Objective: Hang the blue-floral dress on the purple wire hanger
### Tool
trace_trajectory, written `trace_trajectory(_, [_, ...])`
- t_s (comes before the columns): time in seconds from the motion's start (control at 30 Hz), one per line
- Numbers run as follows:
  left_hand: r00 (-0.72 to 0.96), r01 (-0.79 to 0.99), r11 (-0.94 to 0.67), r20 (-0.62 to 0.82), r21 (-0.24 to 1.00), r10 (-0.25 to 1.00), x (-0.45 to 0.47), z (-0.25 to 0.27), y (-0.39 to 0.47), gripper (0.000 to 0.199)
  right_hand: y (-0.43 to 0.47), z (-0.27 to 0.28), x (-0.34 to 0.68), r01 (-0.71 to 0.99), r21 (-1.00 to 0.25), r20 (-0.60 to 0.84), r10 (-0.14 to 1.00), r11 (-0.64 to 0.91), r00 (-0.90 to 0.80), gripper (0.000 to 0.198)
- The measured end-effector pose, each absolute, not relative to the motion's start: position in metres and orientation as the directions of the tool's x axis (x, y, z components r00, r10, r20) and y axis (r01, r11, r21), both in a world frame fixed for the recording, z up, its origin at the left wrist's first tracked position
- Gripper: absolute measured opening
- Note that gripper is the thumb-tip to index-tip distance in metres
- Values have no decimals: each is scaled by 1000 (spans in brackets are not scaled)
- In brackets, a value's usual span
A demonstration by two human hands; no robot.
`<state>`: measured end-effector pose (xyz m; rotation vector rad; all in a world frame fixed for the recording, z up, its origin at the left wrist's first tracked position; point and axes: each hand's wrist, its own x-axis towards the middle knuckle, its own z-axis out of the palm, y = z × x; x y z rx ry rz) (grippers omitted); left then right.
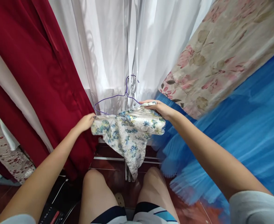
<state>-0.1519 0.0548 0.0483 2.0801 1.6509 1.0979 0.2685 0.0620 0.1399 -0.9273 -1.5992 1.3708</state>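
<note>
A white shirt with a blue and yellow floral print [130, 133] hangs in front of me, its lower part narrowing to a point. My left hand [87, 122] is closed on the shirt's left sleeve edge. At the shoulder on the other side, my right hand [159, 109] grips the cloth, thumb and fingers around it. A purple wire hanger [111, 97] rises above the shirt. Its right arm reaches the cloth near my right hand, and its left end shows outside the fabric. The hook overlaps white ribbons [132, 62] hanging behind; whether it rests on them I cannot tell.
White curtains [106, 46] hang behind the shirt, with a red curtain [50, 71] to the left. On the right are a floral cloth [211, 59] and blue tulle [232, 124]. Dark red floor tiles [109, 174] lie below. A black object [55, 205] stands at lower left.
</note>
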Motion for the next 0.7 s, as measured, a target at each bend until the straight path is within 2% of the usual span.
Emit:
trace_trajectory(0.1, [-64,685,-342,520,644,852,-146,94,90,14,59,142,268,0,-996,85,917,92,-390,33])
trace_trajectory(0.2, [-127,619,-382,567,686,814,-123,126,110,21,56,143,272,-23,-1000,1,899,-10,-439,31])
trace_trajectory(0.3, [-114,476,-326,425,817,898,-100,134,114,38,55,142,279,-15,-991,-110,868,-134,-485,25])
trace_trajectory(0.4, [-167,403,-189,275,896,947,-93,128,107,57,53,135,289,-8,-976,-193,881,-217,-433,30])
trace_trajectory(0.47, [-223,427,-120,233,896,947,-97,124,101,59,51,125,296,-45,-991,-103,943,-124,-316,34])
trace_trajectory(0.53, [-241,446,-81,206,891,948,-101,121,95,62,46,108,301,-60,-994,95,983,87,-156,35])
trace_trajectory(0.6, [-224,470,-171,304,866,926,-102,120,90,53,38,90,303,-27,-961,277,961,277,-17,32])
trace_trajectory(0.7, [-101,522,-423,546,741,832,-95,117,79,31,27,72,302,41,-905,425,902,423,78,36])
